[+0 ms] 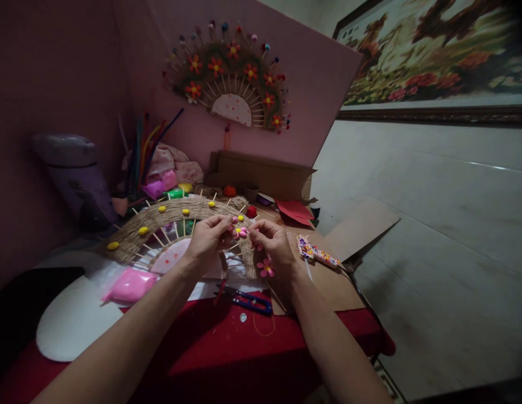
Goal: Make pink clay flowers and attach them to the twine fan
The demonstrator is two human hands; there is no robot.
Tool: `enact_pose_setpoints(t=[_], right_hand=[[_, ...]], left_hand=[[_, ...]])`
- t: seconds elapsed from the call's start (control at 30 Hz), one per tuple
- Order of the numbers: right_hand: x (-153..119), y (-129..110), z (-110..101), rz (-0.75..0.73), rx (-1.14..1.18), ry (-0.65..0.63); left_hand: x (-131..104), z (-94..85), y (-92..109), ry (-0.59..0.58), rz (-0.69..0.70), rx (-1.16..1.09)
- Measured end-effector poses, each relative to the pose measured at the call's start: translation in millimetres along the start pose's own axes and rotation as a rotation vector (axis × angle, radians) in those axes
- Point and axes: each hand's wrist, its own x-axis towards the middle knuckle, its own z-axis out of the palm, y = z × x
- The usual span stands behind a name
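At the far left we see a purple container (71, 168), dim enough that its surface detail is lost to us. In front of it lie a white disc (67, 331), partly covered by our left forearm, and a pink packet (130, 285) on the bench (202, 348). Next comes the woven arch (176, 209), dotted with yellow ovals (162, 209) and lying behind our hands, with thin sticks poking from its edges.

Our left hand (212, 235) has its grip closed, thumb and finger pinching the small pink-and-yellow flower piece (242, 231) at its left side. That piece sits between our hands, raised in front of the right part of the arch. Our right hand (272, 241) has its grip closed on the other side of it. We judge the step in hand to be fine pinching and adjusting of the petals; the next move calls for a light, steady touch that neither squashes nor parts them.

Below our hands are the blue scissors (250, 300); beside our right hand is a pink flower (266, 267). Further right is a tool wrapped in flowery cloth (323, 257), on brown card.

Our fingers cover much of the flower piece, so we cannot count its petals or tell whether they are all joined. The left hand and forearm also cut across the arch's pale centre.
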Motion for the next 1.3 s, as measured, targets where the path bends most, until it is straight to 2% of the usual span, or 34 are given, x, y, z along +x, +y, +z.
enact_pose_setpoints(t=[0.2, 0.37, 0.47, 0.7, 0.83, 1.07, 1.3], right_hand=[[1.4, 0.9, -3.0, 0.044, 0.105, 0.033], [0.6, -2.5, 0.3, -0.003, 0.128, 0.074], [-0.2, -3.4, 0.4, -0.029, 0.100, 0.078], [-0.1, -1.6, 1.9, 0.012, 0.125, 0.112], [0.1, -3.1, 3.1, 0.015, 0.140, 0.091], [-1.6, -3.0, 0.1, -0.008, 0.089, 0.054], [-3.2, -5.4, 5.3, 0.012, 0.081, 0.081]], left_hand=[[0.4, -0.9, 4.0, -0.011, -0.140, -0.136], [-0.4, -0.9, 2.6, -0.036, -0.187, -0.157], [-0.7, -0.9, 2.1, -0.043, -0.177, -0.149], [-1.8, 1.3, 3.1, -0.054, -0.186, -0.150], [-1.2, 0.6, 1.7, -0.018, -0.150, -0.102], [-1.0, -1.9, -1.2, -0.049, -0.110, -0.026], [-2.3, 0.1, 0.7, -0.058, -0.117, -0.132]])
